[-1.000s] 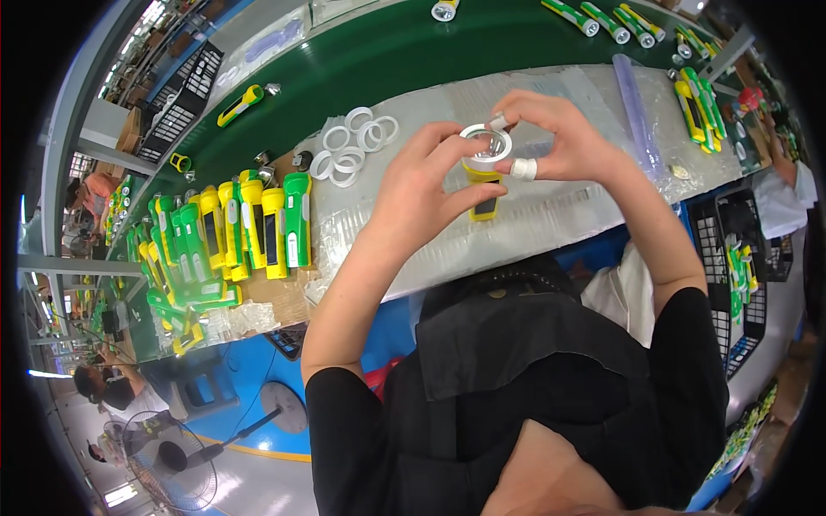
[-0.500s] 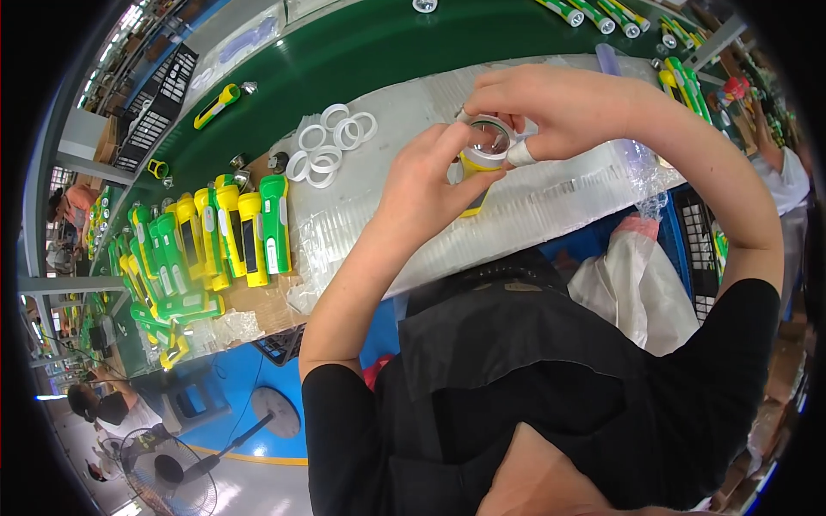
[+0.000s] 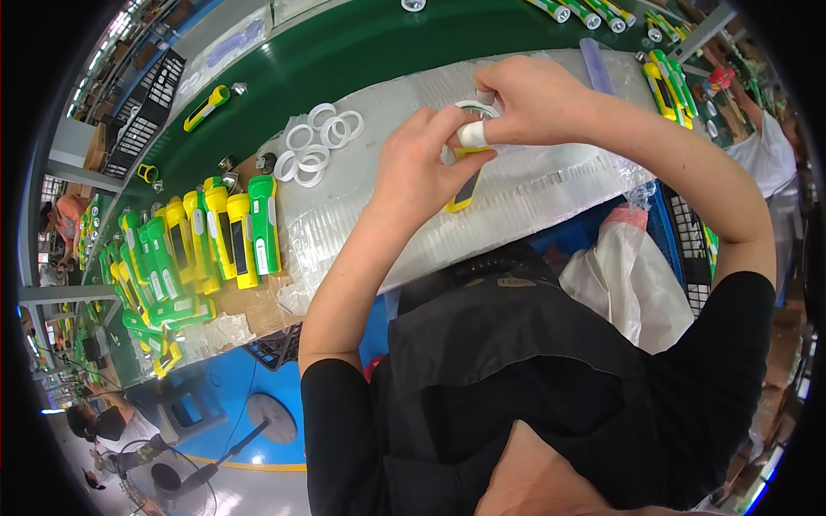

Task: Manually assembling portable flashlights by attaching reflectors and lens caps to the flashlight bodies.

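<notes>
My left hand (image 3: 419, 163) is wrapped round a yellow flashlight (image 3: 464, 193), whose dark panel shows below my thumb. At its upper end, a white ring (image 3: 478, 107) sits around the clear lens. My right hand (image 3: 538, 101) is closed on that ring, with fingers on the far side and the white-wrapped thumb on the near side. Part of the ring and most of the flashlight's head are hidden by my fingers. Left of my hands, several loose white rings (image 3: 301, 137) lie in a cluster on the plastic-covered work surface (image 3: 361, 219).
Green and yellow flashlights (image 3: 264, 225) lie in rows at the left. More flashlights (image 3: 669, 86) lie at the right and along the far edge of the green bench (image 3: 344, 64). A white sack (image 3: 615, 271) hangs at the near right. Below left stands a fan (image 3: 168, 482).
My right hand has turned at the ring: its thumb has swung left across the front of the flashlight's head. My left hand still holds the flashlight. The view has shifted slightly.
</notes>
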`<state>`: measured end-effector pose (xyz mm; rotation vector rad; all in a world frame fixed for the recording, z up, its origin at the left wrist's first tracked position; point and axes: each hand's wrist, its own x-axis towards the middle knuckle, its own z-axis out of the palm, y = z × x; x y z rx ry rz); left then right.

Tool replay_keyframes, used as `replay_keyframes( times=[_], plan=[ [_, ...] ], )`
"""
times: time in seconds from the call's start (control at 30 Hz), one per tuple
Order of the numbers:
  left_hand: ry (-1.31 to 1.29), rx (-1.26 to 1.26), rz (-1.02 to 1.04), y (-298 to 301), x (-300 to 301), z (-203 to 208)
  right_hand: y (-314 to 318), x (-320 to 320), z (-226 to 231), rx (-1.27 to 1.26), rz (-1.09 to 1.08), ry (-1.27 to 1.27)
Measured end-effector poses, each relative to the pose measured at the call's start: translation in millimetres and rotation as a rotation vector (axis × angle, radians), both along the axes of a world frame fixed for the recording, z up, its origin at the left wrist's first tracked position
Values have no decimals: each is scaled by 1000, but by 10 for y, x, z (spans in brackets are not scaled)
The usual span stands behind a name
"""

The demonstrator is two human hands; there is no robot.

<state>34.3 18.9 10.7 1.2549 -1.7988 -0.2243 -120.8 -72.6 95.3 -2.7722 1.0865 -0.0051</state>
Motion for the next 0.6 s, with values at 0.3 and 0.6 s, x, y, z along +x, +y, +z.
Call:
replay_keyframes(
  times=[0.3,0.6],
  plan=[
    [-32,-84,16,6,-45,-64,52,-4,58,31,59,203],
    [92,-109,-62,-61,-40,-49,-99,-160,44,166,360,-146]
  ],
)
